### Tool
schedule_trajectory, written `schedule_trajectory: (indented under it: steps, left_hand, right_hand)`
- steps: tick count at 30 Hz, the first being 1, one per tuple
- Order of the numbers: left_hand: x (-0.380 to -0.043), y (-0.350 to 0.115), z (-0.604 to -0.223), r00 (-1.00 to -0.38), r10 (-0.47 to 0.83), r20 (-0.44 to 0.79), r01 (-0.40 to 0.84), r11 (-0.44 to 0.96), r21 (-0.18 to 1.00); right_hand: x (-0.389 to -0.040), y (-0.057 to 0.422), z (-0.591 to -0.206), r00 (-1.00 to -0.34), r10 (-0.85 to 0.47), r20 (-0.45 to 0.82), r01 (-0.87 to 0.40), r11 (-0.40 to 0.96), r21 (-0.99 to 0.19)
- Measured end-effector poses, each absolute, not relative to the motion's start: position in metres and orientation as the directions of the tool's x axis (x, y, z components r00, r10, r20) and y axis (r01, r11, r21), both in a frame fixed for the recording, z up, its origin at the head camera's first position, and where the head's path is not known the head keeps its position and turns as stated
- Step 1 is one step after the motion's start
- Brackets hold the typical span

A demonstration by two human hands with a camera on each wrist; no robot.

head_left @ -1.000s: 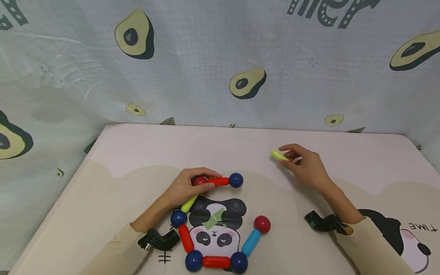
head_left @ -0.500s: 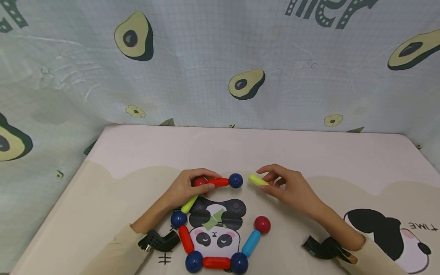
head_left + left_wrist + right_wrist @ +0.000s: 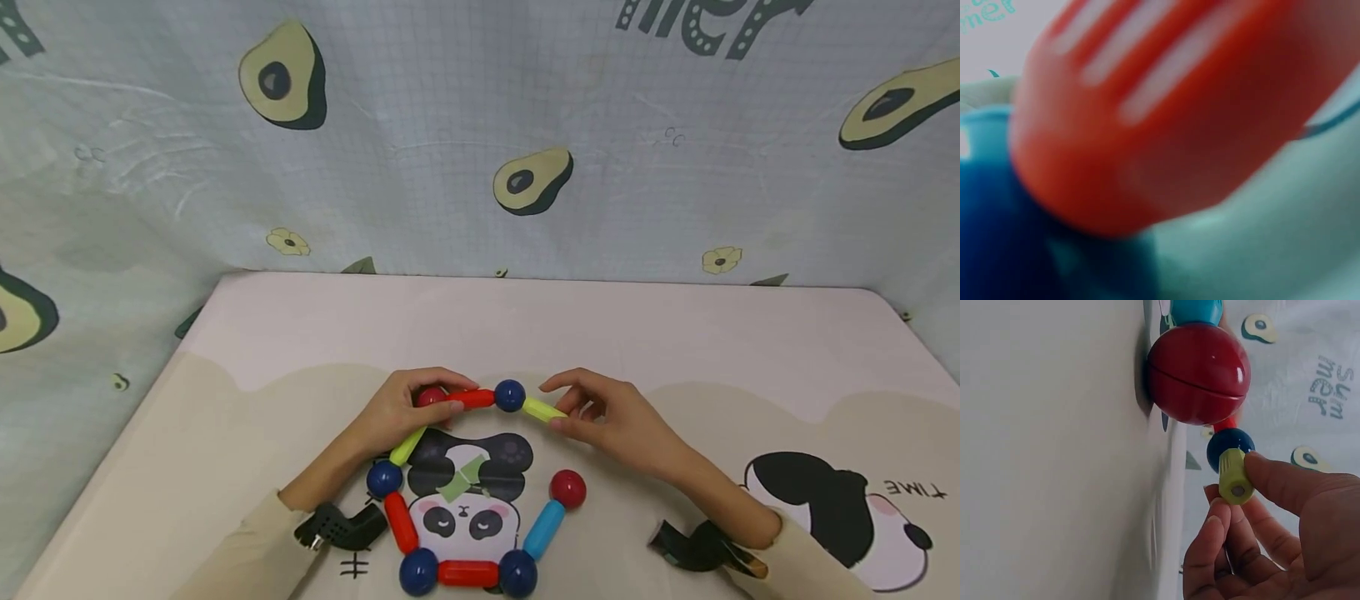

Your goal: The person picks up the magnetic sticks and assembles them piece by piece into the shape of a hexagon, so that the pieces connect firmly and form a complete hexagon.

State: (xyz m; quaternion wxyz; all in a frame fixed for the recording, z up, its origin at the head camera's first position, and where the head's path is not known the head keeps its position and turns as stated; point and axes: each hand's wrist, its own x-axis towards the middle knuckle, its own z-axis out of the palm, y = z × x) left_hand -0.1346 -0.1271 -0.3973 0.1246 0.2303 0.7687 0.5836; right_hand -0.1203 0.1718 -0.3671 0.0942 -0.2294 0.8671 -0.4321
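Note:
My left hand [image 3: 393, 414] grips the ring's far-left corner, thumb and fingers around a red ball [image 3: 430, 396] and the near end of a red magnetic stick [image 3: 478, 398]. At that stick's other end sits a dark blue ball [image 3: 510, 396]. My right hand [image 3: 618, 421] pinches a yellow-green magnetic stick [image 3: 542, 409] between thumb and fingers, its far end against this blue ball. A metal disc shows in the stick's near end in the right wrist view. A larger-looking red ball [image 3: 1200, 374] tops a light blue stick [image 3: 543, 529], apart from the yellow-green stick.
More balls and sticks run down the left side and along the front, including a blue ball [image 3: 385, 478], a red stick [image 3: 401, 522] and another red stick [image 3: 467, 573]. They lie around a printed panda [image 3: 465, 533] on the table mat [image 3: 300, 333]. Behind hangs an avocado-print curtain [image 3: 420, 108].
My right hand has come left and toward me with the yellow-green stick, whose end now meets the blue ball. My left hand has kept its hold at the corner.

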Motion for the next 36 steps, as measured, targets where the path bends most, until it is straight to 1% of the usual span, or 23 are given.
schedule_trajectory:
  steps: [11, 19, 36]
  left_hand:
    - [-0.1332, -0.1269, -0.3963, -0.859, 0.508, 0.059, 0.207, 0.24, 0.948]
    - [-0.1334, -0.1263, -0.3946, -0.852, 0.521, 0.06, 0.215, 0.243, 0.946]
    - [-0.1348, -0.1269, -0.3965, -0.836, 0.543, 0.084, 0.233, 0.211, 0.949]
  right_hand:
    - [-0.1175, 0.1675, -0.3686, -0.814, -0.575, -0.087, -0.256, 0.488, -0.835]
    - [-0.1165, 0.1662, -0.3678, -0.792, -0.599, -0.118, -0.236, 0.479, -0.846]
    - [-0.1153, 0.1656, -0.3683, -0.762, -0.632, -0.142, -0.24, 0.479, -0.845]
